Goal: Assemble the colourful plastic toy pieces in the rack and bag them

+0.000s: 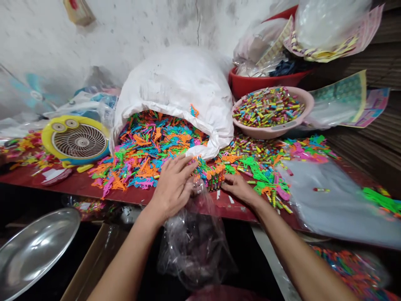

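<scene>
A row of small colourful pieces with orange round tops [215,176] stands near the front edge of the red table [138,194]. My left hand [177,184] lies at its left end, fingers apart, over the mouth of a clear plastic bag [196,238] that hangs below the edge. Whether the palm grips the bag is hidden. My right hand [239,188] is at the right end of the row, with bent fingertips against the pieces. Behind my left hand, bright plastic pieces [156,144] spill out of a large white sack [178,79].
A pink basin [308,106] of small wrapped tubes stands at the back right, before a red basin [234,81]. A yellow fan [78,142] is at left. Plastic sheets [332,196] lie at right. Below left are a metal bowl [40,246] and a cardboard box [94,259].
</scene>
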Demonstrator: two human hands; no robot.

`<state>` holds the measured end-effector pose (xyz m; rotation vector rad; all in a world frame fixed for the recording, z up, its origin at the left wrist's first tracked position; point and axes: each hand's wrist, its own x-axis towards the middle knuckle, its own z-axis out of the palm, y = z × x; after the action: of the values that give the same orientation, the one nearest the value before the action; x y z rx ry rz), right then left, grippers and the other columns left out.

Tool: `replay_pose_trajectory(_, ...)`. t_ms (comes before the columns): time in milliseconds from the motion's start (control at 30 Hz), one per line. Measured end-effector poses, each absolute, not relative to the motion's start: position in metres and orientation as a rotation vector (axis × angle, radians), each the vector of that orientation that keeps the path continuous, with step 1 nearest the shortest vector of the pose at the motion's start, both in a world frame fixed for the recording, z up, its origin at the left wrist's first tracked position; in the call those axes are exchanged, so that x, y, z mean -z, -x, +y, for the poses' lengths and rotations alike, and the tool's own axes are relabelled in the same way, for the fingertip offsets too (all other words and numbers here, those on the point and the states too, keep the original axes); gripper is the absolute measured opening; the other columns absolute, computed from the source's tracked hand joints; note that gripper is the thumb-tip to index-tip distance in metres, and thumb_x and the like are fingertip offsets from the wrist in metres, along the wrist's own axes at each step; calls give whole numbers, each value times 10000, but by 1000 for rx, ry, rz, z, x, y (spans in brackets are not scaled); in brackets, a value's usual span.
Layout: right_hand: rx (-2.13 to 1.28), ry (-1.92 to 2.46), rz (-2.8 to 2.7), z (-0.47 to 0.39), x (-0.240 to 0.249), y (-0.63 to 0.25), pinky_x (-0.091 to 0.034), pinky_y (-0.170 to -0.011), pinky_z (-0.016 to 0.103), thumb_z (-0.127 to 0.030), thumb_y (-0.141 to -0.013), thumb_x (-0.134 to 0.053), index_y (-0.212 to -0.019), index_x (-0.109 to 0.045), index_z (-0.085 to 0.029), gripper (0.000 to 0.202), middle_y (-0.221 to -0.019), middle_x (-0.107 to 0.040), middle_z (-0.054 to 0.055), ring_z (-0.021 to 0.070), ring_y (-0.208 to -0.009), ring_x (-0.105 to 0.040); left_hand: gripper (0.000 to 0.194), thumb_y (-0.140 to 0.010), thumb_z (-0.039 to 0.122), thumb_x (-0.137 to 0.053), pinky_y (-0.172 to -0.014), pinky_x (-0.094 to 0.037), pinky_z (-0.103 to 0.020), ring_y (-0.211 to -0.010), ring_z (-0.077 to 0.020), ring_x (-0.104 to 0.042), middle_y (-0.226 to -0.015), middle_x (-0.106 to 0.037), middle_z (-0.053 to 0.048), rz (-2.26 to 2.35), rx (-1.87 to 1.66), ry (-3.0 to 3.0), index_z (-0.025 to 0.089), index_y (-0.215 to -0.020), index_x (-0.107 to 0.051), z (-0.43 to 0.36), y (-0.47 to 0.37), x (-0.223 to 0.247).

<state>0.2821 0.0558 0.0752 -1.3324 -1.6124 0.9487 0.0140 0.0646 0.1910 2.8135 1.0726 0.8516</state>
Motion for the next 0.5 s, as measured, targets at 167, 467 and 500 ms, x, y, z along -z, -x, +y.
replay_pose_trajectory(167,-903,1333,-1582,51,-78,-279,-317,-613,242,-321,-770,-611,-705,-607,-181,154,-663,-508,-27,130,-660,-424,408,-1002,393,-396,-1173,-289,-579,-1453,-275,-361,-1505,-497,-62,1072,-437,-2897,260,-1342,-577,79,-27,-181)
replay_pose_trajectory(467,-1024,1404,-1394,49,-83,-281,-356,-634,263,-328,-735,-636,-695,-640,-184,150,-684,-563,-18,141,-668,-489,399,-1017,383,-359,-1142,-390,-534,-1485,-269,-318,-1536,-457,-77,1091,-323,-2948,236,-1261,-640,86,-29,-175)
replay_pose_trajectory(500,-977,1418,-1407,48,-86,-279,-367,-649,270,-326,-761,-618,-702,-645,-187,153,-704,-577,-10,147,-687,-505,399,-1017,382,-364,-1143,-392,-533,-1486,-268,-316,-1536,-456,-78,1091,-314,-2957,232,-1267,-637,86,-30,-176)
